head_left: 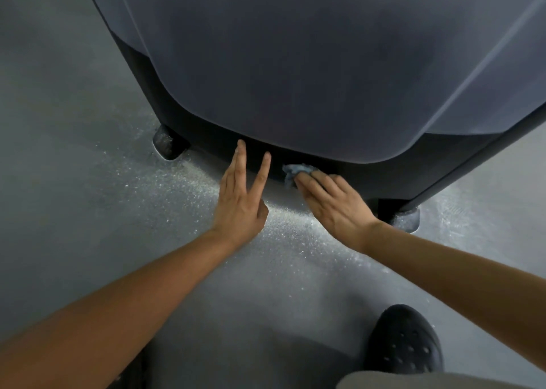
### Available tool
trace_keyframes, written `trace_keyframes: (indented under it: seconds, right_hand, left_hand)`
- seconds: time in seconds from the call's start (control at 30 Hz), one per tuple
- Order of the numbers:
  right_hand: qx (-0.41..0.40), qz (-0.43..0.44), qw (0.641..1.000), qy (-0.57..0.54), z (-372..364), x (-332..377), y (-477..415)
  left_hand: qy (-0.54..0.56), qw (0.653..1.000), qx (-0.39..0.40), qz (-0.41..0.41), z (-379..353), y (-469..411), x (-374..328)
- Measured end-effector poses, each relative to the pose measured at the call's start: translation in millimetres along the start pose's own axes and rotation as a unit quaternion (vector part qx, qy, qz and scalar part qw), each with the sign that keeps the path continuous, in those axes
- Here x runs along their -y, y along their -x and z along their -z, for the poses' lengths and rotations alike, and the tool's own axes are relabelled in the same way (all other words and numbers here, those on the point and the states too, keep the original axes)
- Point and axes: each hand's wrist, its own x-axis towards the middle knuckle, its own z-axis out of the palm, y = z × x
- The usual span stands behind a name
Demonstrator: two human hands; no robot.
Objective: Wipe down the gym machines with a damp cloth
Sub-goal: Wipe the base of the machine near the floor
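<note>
Down low, my right hand [334, 205] lies flat over the blue cloth [295, 171], its fairly straight fingers pressing it against the dark lower band of the machine [325, 63], just under the grey cover. My left hand [240, 208] is just beside it and holds nothing. Its index and middle fingers are straight and spread, tips on the same band. A machine foot [167, 146] stands on the speckled floor [74, 181]; my black shoe [404, 340] is nearer me.

No text, label, brand or number is showing legibly, neither on the grey machine housing [325, 63] filling the upper frame nor on the black shoe [404, 341] at lower right.
</note>
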Motion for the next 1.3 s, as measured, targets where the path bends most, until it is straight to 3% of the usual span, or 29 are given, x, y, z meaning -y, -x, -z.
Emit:
trace_keyframes:
  seconds: [0.07,0.2,0.3,0.5,0.6,0.77,0.93,1.2,1.3]
  right_hand:
    - [-0.048,-0.028,0.998,-0.009,10,-7,-3]
    - [-0.062,-0.035,0.997,0.012,8,-9,-1]
    - [-0.028,-0.024,0.999,0.022,-10,2,3]
    - [0.083,0.084,0.992,0.052,-12,11,9]
    - [0.048,0.089,0.993,0.068,-1,-5,2]
    - [-0.059,-0.002,0.997,0.056,16,-23,1]
    - [-0.074,-0.019,0.997,0.021,-10,-14,10]
    - [0.01,0.143,0.987,0.067,-48,-11,13]
    - [0.018,0.159,0.983,0.088,-35,-19,11]
  left_hand:
    - [0.005,1.0,0.012,-0.004,5,0,-1]
    - [-0.01,1.0,0.026,-0.009,16,2,-3]
    - [-0.025,0.999,0.046,-0.007,20,4,-7]
    - [-0.039,0.996,0.073,0.014,24,3,-18]
    - [-0.037,0.997,0.07,0.016,22,3,-19]
    - [-0.022,0.998,0.055,0.015,17,2,-21]
    - [-0.004,0.999,0.043,0.002,10,7,-29]
    - [-0.007,1.0,0.026,0.011,-2,6,-29]
    - [-0.008,0.999,0.026,0.021,-4,7,-33]
